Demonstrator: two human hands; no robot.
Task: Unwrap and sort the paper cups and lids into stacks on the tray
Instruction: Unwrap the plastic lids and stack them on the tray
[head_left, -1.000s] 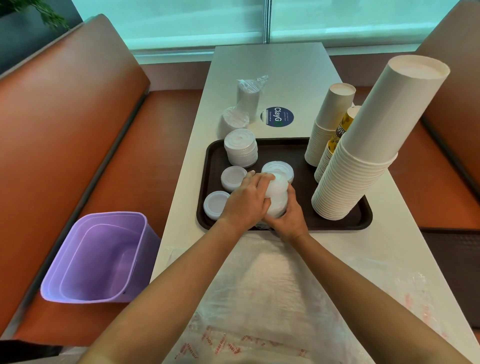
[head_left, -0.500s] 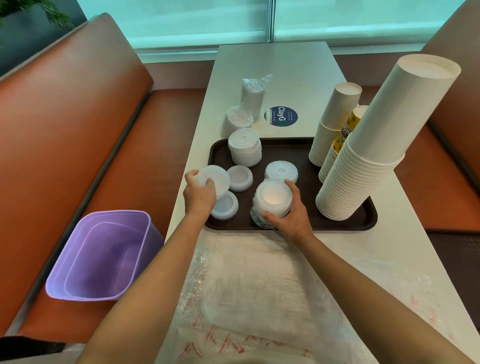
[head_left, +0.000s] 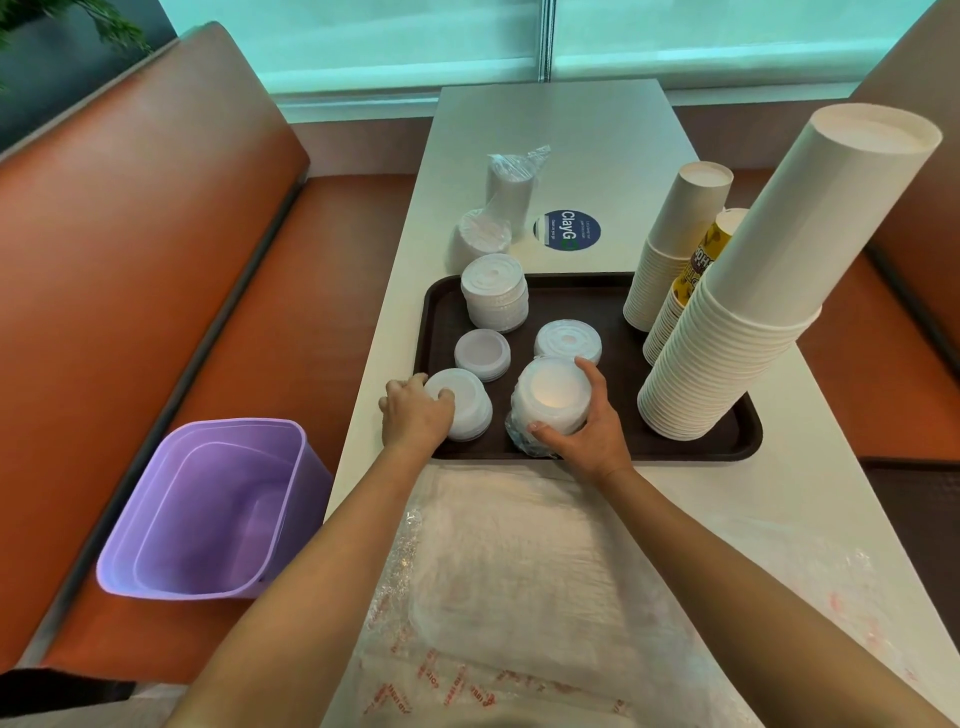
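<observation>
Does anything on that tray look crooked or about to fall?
Yes: the tall white cup stack at the tray's right end leans markedly rightward, top overhanging the tray edge. The two cup stacks behind it tilt too.

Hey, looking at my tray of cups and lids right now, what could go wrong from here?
The tall leaning stack of white paper cups at the brown tray's right edge could topple if the tray is nudged. The plastic-wrapped stack of white lids in your right hand may spill as the wrap slips. Your left hand could push the small lid stack off-centre.
</observation>
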